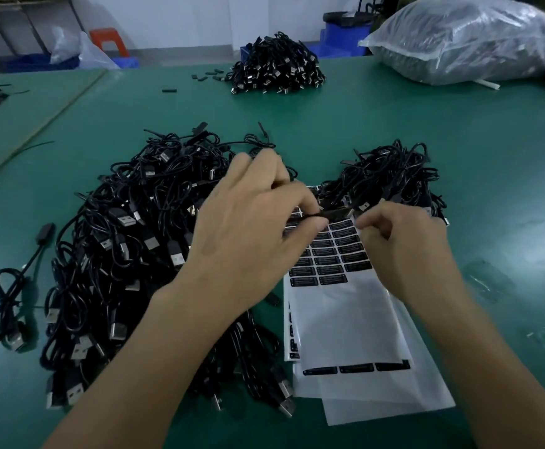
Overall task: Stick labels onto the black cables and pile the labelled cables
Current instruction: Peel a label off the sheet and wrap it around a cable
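- Green table (394, 124) is recorded as the work surface; all items lie on it.
- Left hand (248, 228): fingers are curled, and a black cable (332, 214) is pinched between thumb and forefinger.
- Right hand (404, 234): fingers are curled, and the same cable is pinched at its right end by thumb and fingertips.
- Cable: it is held roughly level between the two hands, just above the upper part of the sheets (345, 319). Whether a label is on it could not be told.
- Sheets: white backing sheets are stacked and fanned out on the table, below the hands and partly under the right forearm.
- Labels (332, 254): black rows are seen on the upper part of the top sheet, with one row of three near its lower edge and bare backing between.
- Left pile (128, 247): a large tangle of black USB cables is noted left of the sheets, touching their left edge and partly hidden by the left forearm.
- Right pile (391, 176): a smaller tangle is noted behind the right hand, overlapping the top of the sheets.
- Which pile is the labelled one could not be told.
- Lone cable (15, 286): it lies near the left pile, at the table's left side.
- Far pile (277, 66) is seen at the far edge, with a clear bag (472, 37) of dark goods to its right.
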